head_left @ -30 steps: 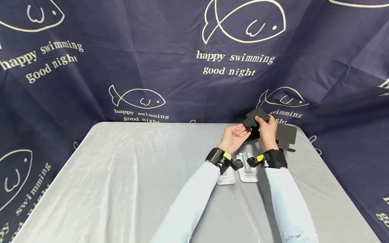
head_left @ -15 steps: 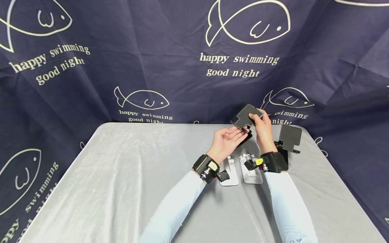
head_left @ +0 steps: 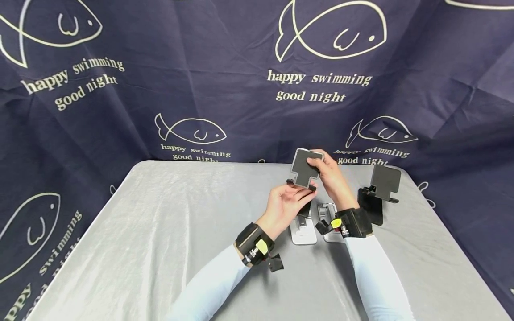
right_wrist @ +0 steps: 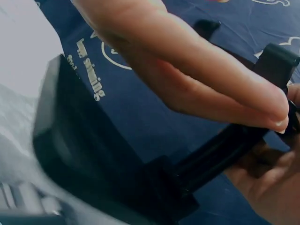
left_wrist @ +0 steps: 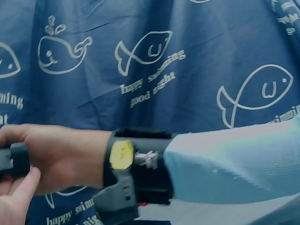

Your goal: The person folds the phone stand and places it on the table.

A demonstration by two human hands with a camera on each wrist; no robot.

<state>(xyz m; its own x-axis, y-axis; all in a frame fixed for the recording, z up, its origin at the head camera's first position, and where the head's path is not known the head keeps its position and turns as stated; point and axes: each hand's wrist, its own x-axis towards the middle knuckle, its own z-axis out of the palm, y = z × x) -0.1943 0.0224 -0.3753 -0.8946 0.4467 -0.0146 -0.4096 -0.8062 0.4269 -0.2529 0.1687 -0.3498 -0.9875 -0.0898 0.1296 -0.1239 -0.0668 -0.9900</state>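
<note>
Steadiness matters; the right hand pinches the black, grey-rimmed, plastic-looking stand; the nearer left hand, fingers loosely straight, should brace from below.

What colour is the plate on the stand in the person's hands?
The plate is dark grey with a pale edge; the head view shows it best.

place: looks like a curtained recording booth, wider room hidden | landmark: grey-covered table | behind and beside table: navy fish-print drapes | above table: wrist-worn cameras
</note>
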